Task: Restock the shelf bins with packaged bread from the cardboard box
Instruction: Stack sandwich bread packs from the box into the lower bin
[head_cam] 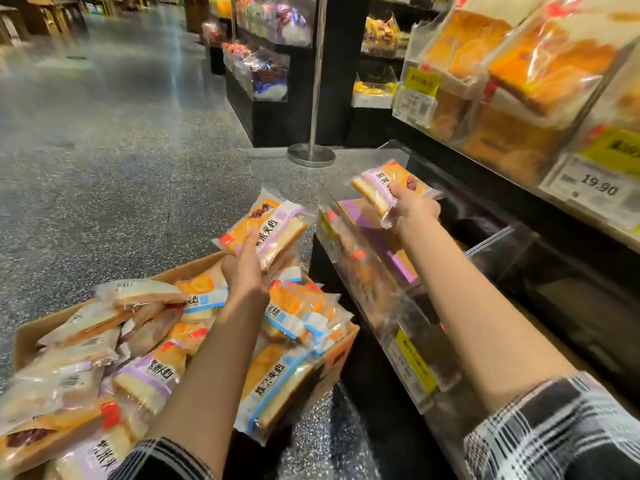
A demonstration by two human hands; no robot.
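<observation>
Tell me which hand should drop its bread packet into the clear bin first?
Right. The right hand holds its purple packet directly above the clear bin; the left hand holds its packet over the cardboard box.

The box [341, 355] runs off the bottom and left edges, its near wall hidden under heaped packs. Just right of the box, the clear bin's [363, 271] label [414, 367] is too smeared to read. Above the bin, the upper shelf loaves [540, 67] blur and are cut by the right edge. Both sleeves leave the bottom edge.
</observation>
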